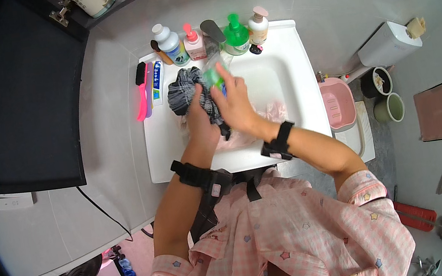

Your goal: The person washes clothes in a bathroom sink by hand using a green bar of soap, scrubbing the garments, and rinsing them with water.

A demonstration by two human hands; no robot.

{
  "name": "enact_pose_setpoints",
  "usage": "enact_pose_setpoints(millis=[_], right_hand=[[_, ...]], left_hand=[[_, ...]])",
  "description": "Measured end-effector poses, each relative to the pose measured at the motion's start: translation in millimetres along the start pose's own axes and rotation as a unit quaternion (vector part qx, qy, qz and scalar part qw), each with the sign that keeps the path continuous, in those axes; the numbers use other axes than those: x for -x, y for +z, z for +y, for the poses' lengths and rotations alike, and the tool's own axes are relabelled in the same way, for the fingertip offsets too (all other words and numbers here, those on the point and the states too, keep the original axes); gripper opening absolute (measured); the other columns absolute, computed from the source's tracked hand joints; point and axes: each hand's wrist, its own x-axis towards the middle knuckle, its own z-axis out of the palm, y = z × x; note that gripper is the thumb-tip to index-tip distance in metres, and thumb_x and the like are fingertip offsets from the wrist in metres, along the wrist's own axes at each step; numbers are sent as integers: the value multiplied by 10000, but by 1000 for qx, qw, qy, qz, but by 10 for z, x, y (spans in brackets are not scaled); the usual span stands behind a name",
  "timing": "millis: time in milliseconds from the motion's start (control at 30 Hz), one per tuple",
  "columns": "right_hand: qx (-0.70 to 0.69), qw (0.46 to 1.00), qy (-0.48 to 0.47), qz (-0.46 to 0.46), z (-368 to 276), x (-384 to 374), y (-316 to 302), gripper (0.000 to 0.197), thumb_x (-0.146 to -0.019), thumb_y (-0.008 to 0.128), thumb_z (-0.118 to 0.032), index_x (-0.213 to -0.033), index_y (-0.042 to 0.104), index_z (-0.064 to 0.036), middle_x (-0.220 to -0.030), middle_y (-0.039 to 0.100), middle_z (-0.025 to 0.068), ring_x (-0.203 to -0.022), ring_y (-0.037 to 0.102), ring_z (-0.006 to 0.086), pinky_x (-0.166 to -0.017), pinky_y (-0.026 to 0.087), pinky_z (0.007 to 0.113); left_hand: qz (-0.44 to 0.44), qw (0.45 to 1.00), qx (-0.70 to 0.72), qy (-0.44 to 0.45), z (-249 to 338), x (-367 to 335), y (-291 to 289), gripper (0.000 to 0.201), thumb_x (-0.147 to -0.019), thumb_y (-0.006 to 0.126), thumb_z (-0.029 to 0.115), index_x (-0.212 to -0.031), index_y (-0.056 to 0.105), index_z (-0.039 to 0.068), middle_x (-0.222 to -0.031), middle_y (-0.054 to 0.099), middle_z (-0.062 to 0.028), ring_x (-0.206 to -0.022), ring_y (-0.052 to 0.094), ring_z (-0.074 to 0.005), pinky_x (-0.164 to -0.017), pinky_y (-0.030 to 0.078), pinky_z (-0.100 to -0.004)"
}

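Observation:
Over the white sink basin [274,72], my left hand [200,119] is closed on a bunched black-and-grey plaid cloth [183,90]. My right hand [236,99] grips a small green, partly see-through object with a blue patch [214,75]. Motion blurs that object, so its kind does not show. It is held right beside the cloth, and I cannot tell whether the two touch. Below both hands, pale pink fabric [275,113] lies in the basin, partly hidden by my right hand and wrist.
Behind the basin stand a grey faucet [212,30], a pink pump bottle [194,44], a green pump bottle [236,36], a cream pump bottle [258,27] and a white-capped bottle [171,47]. A toothpaste tube [157,82] and pink brush [141,95] lie left. A dark cabinet door [21,103] hangs open.

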Motion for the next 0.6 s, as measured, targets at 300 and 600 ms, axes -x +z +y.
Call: enact_pose_setpoints(millis=[300, 600], right_hand=[[-132, 979, 135, -75, 317, -325, -202, 560, -899, 427, -375, -1370, 206, -166, -1130, 403, 295, -1001, 417, 433, -920, 329, 428], [39, 954, 37, -293, -342, -104, -636, 516, -915, 434, -284, -1378, 217, -212, -1114, 428, 290, -1044, 429, 368, -940, 330, 377]], left_hand=[[-23, 995, -28, -89, 18, 155, -54, 271, -827, 605, 185, -1053, 547, 47, -988, 603, -68, -859, 600, -188, -772, 495, -316], [-76, 880, -464, 60, 54, 40, -285, 504, -657, 634, -41, -1135, 485, 10, -1035, 567, -65, -973, 541, -166, -840, 444, -279]])
